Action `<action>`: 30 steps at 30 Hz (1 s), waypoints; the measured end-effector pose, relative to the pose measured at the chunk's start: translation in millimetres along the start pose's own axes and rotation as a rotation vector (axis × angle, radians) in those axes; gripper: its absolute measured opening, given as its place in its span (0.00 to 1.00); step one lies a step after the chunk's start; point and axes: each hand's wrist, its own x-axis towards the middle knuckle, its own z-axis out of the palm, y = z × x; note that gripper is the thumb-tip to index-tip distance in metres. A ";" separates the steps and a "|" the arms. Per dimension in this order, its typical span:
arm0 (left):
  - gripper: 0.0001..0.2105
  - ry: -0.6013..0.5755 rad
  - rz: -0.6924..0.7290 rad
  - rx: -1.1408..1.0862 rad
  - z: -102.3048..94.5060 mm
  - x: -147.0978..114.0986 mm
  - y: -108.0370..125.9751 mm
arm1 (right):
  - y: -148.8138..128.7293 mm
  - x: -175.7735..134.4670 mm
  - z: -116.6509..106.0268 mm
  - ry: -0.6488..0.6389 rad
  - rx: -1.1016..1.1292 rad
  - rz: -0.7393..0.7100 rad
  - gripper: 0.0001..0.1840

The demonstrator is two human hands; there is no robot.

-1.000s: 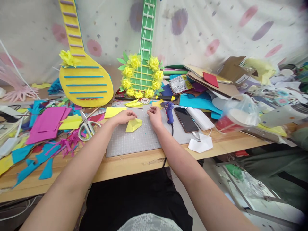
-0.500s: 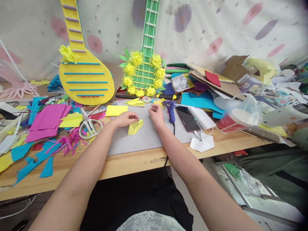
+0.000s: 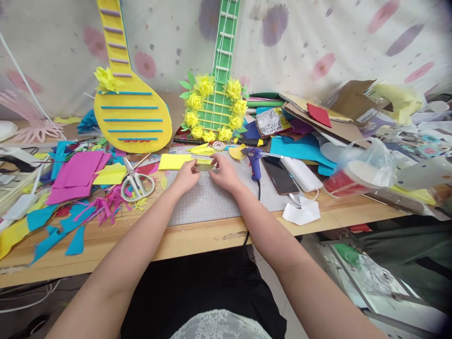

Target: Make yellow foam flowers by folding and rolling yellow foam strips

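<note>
Over the grey cutting mat [image 3: 197, 207], a small piece of yellow paper [image 3: 205, 162] spans the gap between my hands, seen nearly edge-on. My left hand [image 3: 188, 176] pinches its left end. At the other end, the fingers of my right hand [image 3: 224, 173] are bent around it. How the paper is folded cannot be made out. A stack of yellow paper sheets [image 3: 172, 161] lies just left of my left hand. The purple glue gun [image 3: 254, 165] rests to the right of my right hand.
White-handled scissors [image 3: 137, 186] lie left among magenta sheets [image 3: 77, 172] and scraps. A yellow cardboard lute shape [image 3: 132, 117] and a green one with yellow paper flowers [image 3: 215, 106] stand behind. A phone [image 3: 280, 175], white power bank [image 3: 300, 173] and bagged cup [image 3: 353, 179] are right.
My hands have come together. The yellow paper, earlier held only by my left hand, has moved up and right and now lies between both. The whole view has shifted slightly.
</note>
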 end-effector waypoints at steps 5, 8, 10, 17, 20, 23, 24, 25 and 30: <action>0.26 -0.020 0.053 0.146 3.3 -10.9 2.1 | -2.5 2.3 6.0 -0.057 -0.133 0.010 0.23; 0.23 0.013 0.098 0.275 -2.1 -18.1 5.9 | -0.8 4.3 8.2 -0.077 -0.138 0.057 0.23; 0.21 0.087 0.155 0.382 -6.6 -20.4 7.0 | 0.6 4.4 7.5 -0.080 -0.131 0.071 0.23; 0.15 0.066 0.258 0.462 -12.0 -16.3 1.4 | 2.4 2.9 3.4 -0.069 0.032 0.058 0.21; 0.09 0.056 0.246 0.490 -11.4 -16.0 0.8 | 2.9 3.0 4.7 -0.071 0.086 0.073 0.21; 0.08 0.063 0.248 0.491 -10.1 -15.9 0.1 | 4.2 3.4 6.5 -0.074 0.139 0.103 0.20; 0.08 0.072 0.242 0.480 -9.4 -15.6 -0.4 | 4.8 3.6 7.3 -0.071 0.156 0.115 0.20; 0.08 0.083 0.233 0.467 -8.5 -15.1 -0.8 | 5.4 4.0 8.1 -0.066 0.169 0.128 0.19; 0.09 0.139 0.176 0.446 -2.5 -13.1 -2.2 | 7.5 7.2 14.2 -0.031 0.156 0.189 0.17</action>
